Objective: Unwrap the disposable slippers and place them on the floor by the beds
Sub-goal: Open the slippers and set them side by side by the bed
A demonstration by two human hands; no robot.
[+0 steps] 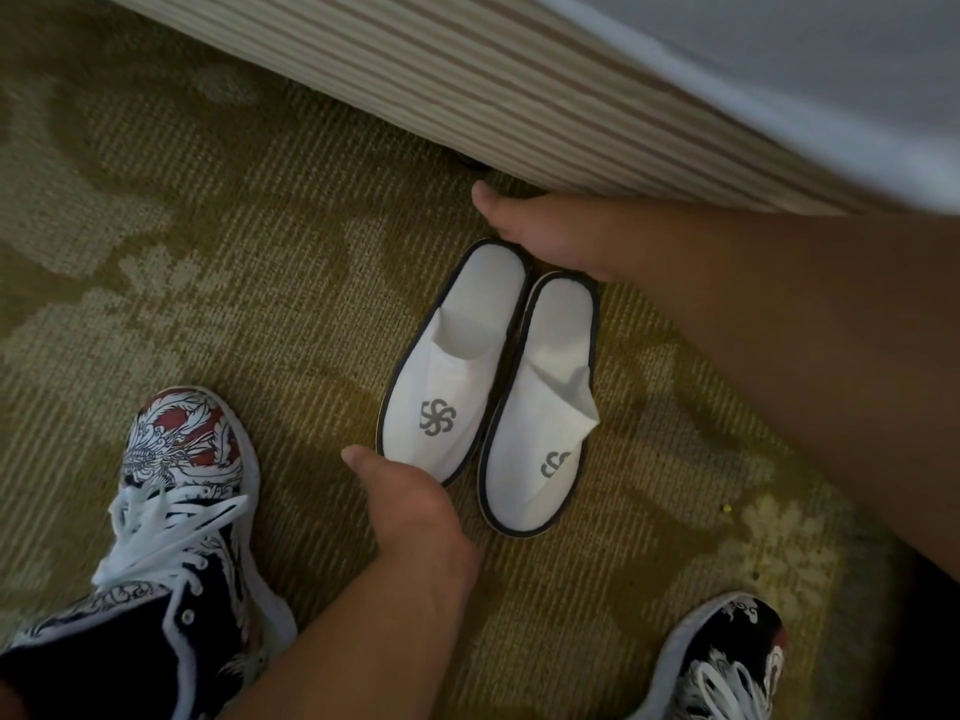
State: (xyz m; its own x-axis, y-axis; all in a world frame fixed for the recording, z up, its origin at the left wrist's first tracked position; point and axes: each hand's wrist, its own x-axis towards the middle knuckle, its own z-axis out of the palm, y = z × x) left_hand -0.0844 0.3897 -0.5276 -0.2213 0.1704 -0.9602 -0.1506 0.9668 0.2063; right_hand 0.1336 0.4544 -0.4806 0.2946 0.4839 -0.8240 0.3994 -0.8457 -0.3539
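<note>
Two white disposable slippers with dark trim and a grey logo lie unwrapped, side by side on the carpet beside the bed: the left slipper (452, 366) and the right slipper (545, 407). My left hand (415, 506) touches the toe of the left slipper. Its thumb sticks out free and its fingers are hidden under the hand. My right hand (545, 231) rests at the heel ends of both slippers, thumb spread towards the bed, fingers hidden below the palm. No wrapper is in view.
The striped bed base (467, 80) runs diagonally across the top, with white bedding (831, 54) above it. My patterned sneakers stand on the olive carpet (234, 252), the left sneaker (182, 485) at the lower left and the right sneaker (737, 662) at the lower right.
</note>
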